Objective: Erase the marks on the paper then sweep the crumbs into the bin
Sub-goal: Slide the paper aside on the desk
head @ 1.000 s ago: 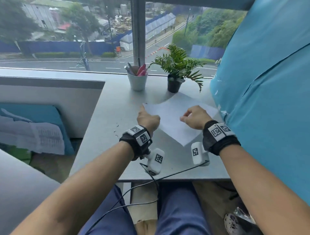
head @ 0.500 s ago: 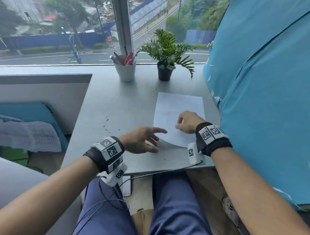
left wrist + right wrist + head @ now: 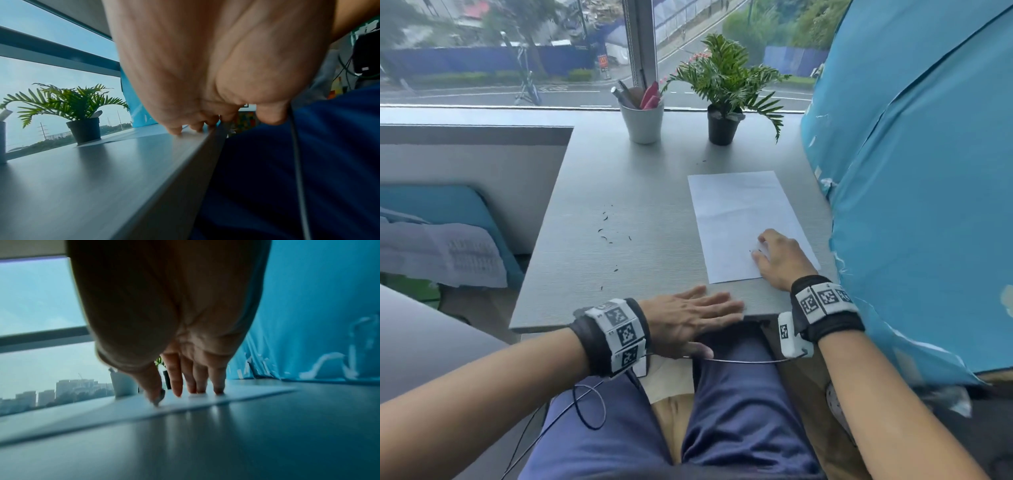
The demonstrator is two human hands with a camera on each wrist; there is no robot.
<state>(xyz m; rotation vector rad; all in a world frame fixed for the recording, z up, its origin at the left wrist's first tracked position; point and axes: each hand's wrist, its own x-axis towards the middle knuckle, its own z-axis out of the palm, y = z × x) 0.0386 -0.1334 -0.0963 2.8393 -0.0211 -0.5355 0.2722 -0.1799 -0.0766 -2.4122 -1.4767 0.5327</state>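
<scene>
A white sheet of paper point(image 3: 739, 212) lies straight on the grey table point(image 3: 640, 185), right of centre. My right hand point(image 3: 777, 255) rests on its near right corner, and the right wrist view shows its straight fingertips point(image 3: 179, 392) touching the paper point(image 3: 205, 402). A few dark crumbs point(image 3: 754, 251) lie on the sheet beside that hand. More crumbs point(image 3: 606, 233) are scattered on the bare table left of the paper. My left hand point(image 3: 702, 308) lies flat along the table's front edge point(image 3: 213, 138), thumb below it. No eraser or bin shows.
A white pen cup point(image 3: 643, 121) and a potted plant point(image 3: 722, 92) stand at the back by the window. Blue fabric point(image 3: 911, 178) hangs close along the table's right side. A thin cable point(image 3: 739, 361) runs under the front edge above my lap.
The paper turned from diagonal to straight. My left hand left the paper's corner and moved back to the front edge, flat. My right hand stayed on the sheet.
</scene>
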